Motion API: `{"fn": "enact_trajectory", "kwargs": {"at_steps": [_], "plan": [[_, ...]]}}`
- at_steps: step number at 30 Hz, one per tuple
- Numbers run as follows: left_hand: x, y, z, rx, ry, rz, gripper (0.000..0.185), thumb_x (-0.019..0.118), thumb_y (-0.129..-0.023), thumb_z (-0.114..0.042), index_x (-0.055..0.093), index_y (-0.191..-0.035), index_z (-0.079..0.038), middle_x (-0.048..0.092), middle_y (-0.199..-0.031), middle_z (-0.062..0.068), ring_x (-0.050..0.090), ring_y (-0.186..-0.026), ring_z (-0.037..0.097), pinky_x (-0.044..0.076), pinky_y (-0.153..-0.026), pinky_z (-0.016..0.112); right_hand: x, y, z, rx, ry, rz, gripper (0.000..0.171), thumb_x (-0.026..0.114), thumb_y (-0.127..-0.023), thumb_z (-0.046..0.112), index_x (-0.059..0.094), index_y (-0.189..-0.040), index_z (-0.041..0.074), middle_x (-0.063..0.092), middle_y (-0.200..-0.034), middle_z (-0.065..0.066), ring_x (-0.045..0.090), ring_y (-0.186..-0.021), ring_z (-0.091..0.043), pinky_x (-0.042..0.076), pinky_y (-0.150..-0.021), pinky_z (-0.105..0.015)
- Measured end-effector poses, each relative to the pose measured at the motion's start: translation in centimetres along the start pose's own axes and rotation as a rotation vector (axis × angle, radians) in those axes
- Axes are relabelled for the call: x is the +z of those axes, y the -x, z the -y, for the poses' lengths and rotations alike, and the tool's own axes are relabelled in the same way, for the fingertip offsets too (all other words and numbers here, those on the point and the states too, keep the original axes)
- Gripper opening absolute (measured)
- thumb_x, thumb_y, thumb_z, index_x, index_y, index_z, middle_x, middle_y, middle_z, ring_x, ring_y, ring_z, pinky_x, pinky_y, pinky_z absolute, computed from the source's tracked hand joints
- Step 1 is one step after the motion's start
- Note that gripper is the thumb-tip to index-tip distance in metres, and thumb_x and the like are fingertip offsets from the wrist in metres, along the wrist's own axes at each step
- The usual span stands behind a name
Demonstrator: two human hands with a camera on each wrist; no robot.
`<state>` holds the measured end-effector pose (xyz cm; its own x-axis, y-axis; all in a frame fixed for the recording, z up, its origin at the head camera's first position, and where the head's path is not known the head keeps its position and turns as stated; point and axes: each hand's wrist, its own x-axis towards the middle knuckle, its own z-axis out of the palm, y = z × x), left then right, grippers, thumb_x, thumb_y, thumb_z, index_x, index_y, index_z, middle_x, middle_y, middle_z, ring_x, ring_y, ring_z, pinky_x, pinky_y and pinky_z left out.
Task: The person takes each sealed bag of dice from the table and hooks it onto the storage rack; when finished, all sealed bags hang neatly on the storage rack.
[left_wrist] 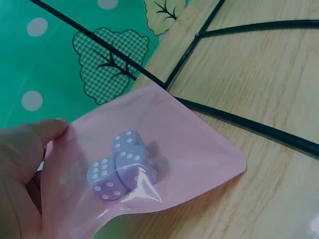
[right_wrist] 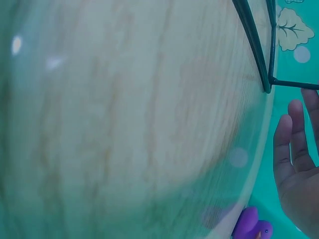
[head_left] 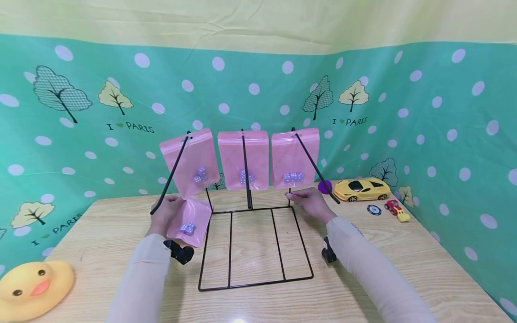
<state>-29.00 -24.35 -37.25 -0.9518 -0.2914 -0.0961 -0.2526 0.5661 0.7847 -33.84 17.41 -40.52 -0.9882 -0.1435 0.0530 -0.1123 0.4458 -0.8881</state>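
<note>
Pink pouch of lilac dice pinched in left hand at wire rack's front-left corner, right hand empty, fingers loosely extended beneath rightmost hanging pouch, wooden table below.

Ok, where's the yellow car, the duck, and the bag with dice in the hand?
yellow car [head_left: 361,189], head view, its roof.
duck [head_left: 34,287], head view, its beak.
pink bag [left_wrist: 189,149], left wrist view, bare plastic beside the dice.

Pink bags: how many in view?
4. Three hang on the black rack: left bag, middle bag, right bag. The fourth bag is held by the left hand below them.
</note>
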Motion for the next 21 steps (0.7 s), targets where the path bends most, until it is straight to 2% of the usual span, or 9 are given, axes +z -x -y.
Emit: {"fn": "enact_trajectory", "kwargs": {"at_steps": [6, 9, 13, 16, 19, 21], "plan": [[-0.2, 0.3, -0.5, -0.010, 0.083, 0.039, 0.058, 0.052, -0.104, -0.036, 0.050, -0.139, 0.011, 0.056, -0.126, 0.032, 0.063, -0.097, 0.030, 0.055, -0.080, 0.034, 0.0, 0.0, 0.0, 0.001, -0.006, 0.005, 0.034, 0.069, -0.099, 0.030, 0.075, -0.120, 0.004, 0.070, -0.103, -0.019, 0.037, -0.056, -0.011, 0.039, -0.055, -0.026], [-0.3, 0.5, -0.8, -0.022, 0.055, 0.063, 0.059, 0.047, -0.105, -0.033, 0.044, -0.141, 0.013, 0.055, -0.125, 0.033, 0.061, -0.099, 0.033, 0.055, -0.086, 0.041, 0.1, 0.1, 0.2, 0.000, -0.009, 0.001, 0.033, 0.070, -0.099, 0.029, 0.075, -0.120, 0.004, 0.070, -0.105, -0.019, 0.038, -0.056, -0.011, 0.039, -0.056, -0.026], [-0.4, 0.7, -1.0, -0.019, 0.011, 0.061, 0.062, 0.043, -0.105, -0.035, 0.040, -0.144, 0.013, 0.052, -0.131, 0.034, 0.057, -0.110, 0.039, 0.050, -0.096, 0.047, 0.1, 0.2, 0.3, -0.003, 0.001, -0.005, 0.034, 0.070, -0.099, 0.030, 0.075, -0.120, 0.004, 0.070, -0.106, -0.019, 0.042, -0.059, -0.012, 0.041, -0.058, -0.027], [-0.3, 0.9, -1.0, 0.014, 0.002, 0.052, 0.062, 0.045, -0.106, -0.038, 0.042, -0.143, 0.011, 0.052, -0.132, 0.034, 0.056, -0.113, 0.040, 0.049, -0.097, 0.047, 0.1, 0.2, 0.3, -0.004, 0.010, -0.010, 0.034, 0.070, -0.099, 0.030, 0.075, -0.120, 0.005, 0.071, -0.107, -0.018, 0.046, -0.064, -0.013, 0.042, -0.060, -0.027], [-0.3, 1.0, -0.8, 0.050, -0.018, 0.024, 0.058, 0.048, -0.105, -0.039, 0.051, -0.136, 0.009, 0.056, -0.126, 0.032, 0.057, -0.108, 0.038, 0.050, -0.090, 0.043, 0.1, 0.1, 0.1, -0.005, 0.018, -0.006, 0.034, 0.069, -0.099, 0.031, 0.074, -0.121, 0.005, 0.071, -0.108, -0.016, 0.048, -0.066, -0.013, 0.043, -0.061, -0.027], [-0.3, 1.1, -0.7, 0.063, -0.030, -0.002, 0.055, 0.051, -0.104, -0.039, 0.056, -0.130, 0.009, 0.056, -0.125, 0.031, 0.056, -0.107, 0.038, 0.049, -0.086, 0.042, 0.1, 0.1, 0.1, 0.002, 0.010, -0.007, 0.034, 0.070, -0.099, 0.031, 0.075, -0.120, 0.005, 0.071, -0.105, -0.017, 0.045, -0.063, -0.013, 0.042, -0.059, -0.026]]}}
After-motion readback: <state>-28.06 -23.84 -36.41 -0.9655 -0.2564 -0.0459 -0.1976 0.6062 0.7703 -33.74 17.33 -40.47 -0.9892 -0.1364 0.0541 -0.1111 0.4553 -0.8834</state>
